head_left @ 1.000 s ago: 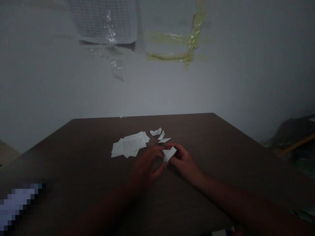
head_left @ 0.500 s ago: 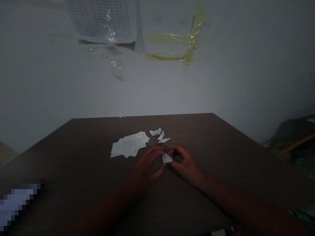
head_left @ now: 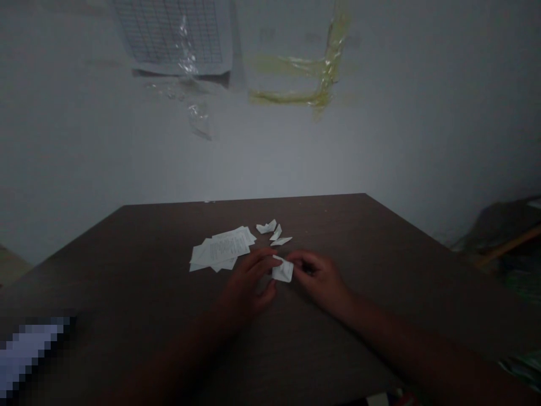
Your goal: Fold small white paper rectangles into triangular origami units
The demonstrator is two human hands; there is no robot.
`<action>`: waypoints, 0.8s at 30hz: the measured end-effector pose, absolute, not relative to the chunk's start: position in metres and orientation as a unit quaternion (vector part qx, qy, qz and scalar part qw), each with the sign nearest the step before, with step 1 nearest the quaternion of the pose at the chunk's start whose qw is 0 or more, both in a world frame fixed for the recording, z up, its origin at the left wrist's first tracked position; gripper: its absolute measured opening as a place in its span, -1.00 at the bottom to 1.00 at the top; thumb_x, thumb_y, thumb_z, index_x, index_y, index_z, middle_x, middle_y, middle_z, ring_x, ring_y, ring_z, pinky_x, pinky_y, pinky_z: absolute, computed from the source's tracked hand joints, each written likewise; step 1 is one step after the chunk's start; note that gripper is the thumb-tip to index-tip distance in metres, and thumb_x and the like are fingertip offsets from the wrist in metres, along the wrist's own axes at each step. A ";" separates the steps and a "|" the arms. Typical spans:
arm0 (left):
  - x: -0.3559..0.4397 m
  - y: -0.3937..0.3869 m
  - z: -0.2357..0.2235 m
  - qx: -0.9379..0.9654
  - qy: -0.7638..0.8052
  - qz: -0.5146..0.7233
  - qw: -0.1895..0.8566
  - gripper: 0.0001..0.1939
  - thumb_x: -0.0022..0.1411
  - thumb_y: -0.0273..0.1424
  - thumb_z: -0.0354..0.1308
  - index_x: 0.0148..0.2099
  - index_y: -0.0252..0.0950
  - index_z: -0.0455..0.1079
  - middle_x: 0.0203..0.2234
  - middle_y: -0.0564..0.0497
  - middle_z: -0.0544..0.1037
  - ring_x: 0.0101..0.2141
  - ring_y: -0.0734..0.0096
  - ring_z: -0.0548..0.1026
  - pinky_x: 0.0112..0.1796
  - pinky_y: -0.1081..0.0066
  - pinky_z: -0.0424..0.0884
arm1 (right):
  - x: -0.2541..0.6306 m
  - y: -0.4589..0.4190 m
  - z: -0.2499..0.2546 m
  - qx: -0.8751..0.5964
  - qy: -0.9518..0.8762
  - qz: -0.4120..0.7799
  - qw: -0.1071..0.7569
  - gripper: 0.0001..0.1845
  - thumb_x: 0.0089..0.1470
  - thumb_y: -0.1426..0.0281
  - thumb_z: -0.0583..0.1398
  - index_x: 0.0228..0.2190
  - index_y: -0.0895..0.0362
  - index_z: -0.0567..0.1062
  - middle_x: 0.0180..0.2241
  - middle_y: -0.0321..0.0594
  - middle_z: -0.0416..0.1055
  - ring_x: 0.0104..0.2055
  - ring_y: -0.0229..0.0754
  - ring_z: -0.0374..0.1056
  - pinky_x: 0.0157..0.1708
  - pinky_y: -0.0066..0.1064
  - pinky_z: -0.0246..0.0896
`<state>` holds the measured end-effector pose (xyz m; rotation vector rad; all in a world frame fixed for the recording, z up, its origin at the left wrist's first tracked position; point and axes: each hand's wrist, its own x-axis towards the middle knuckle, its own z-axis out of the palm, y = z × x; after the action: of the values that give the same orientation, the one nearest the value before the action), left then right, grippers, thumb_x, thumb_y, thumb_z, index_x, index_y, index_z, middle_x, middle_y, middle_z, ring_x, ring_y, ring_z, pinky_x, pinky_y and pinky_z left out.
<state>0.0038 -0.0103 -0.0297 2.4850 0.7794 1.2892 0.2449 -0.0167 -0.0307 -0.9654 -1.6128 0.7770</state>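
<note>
A small folded piece of white paper [head_left: 283,271] lies low over the dark brown table [head_left: 169,316], held between both hands. My left hand [head_left: 247,282] pinches its left edge with fingertips and thumb. My right hand [head_left: 319,279] grips its right edge with curled fingers. Just beyond the hands lie three small folded paper pieces [head_left: 274,233]. A loose stack of printed paper slips [head_left: 222,250] sits to the left of them.
A grey wall stands behind the table, with a gridded sheet [head_left: 173,34] and yellowed tape strips [head_left: 313,73] stuck on it. Dim clutter [head_left: 502,242] lies to the right of the table. A blurred patch [head_left: 29,349] covers the lower left.
The paper piece has been refolded and turned between the fingers, and both hands have shifted slightly left and away from me. The other papers have not moved.
</note>
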 end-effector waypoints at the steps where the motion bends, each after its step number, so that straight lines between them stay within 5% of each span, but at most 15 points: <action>1: 0.003 -0.010 -0.029 0.850 0.266 0.439 0.115 -0.53 0.41 -0.55 0.29 0.28 -0.05 0.56 0.28 -0.14 0.64 0.27 0.03 0.66 0.26 0.03 0.69 | 0.244 -0.016 -0.032 -0.404 -0.656 0.357 0.528 -0.88 0.22 0.28 0.40 -0.20 -0.04 0.76 -0.41 -0.29 0.55 -0.37 -0.14 0.41 -0.33 -0.31 0.29; 7: 0.000 -0.003 -0.032 0.846 0.269 0.450 0.101 -0.53 0.41 -0.56 0.31 0.25 -0.01 0.60 0.28 -0.12 0.64 0.29 0.00 0.65 0.29 -0.03 0.67 | 0.239 -0.014 -0.030 -0.380 -0.549 0.535 0.518 -0.67 0.10 0.15 0.51 -0.11 -0.02 0.74 -0.52 -0.42 0.42 -0.59 -0.29 0.21 -0.56 -0.43 0.12; 24: 0.001 -0.011 -0.027 0.861 0.260 0.430 0.077 -0.60 0.47 -0.56 0.29 0.25 -0.11 0.62 0.36 -0.24 0.55 0.29 -0.06 0.64 0.20 -0.02 0.72 | 0.236 -0.016 -0.029 -0.362 -0.469 0.634 0.496 -0.62 -0.11 0.24 0.65 -0.28 0.02 0.70 -0.31 -0.29 0.65 -0.36 -0.22 0.45 -0.41 -0.41 0.26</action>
<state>0.0010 -0.0107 -0.0271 2.5793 0.7804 1.2883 0.2357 -0.0159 -0.0295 -0.8775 -1.1367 1.5357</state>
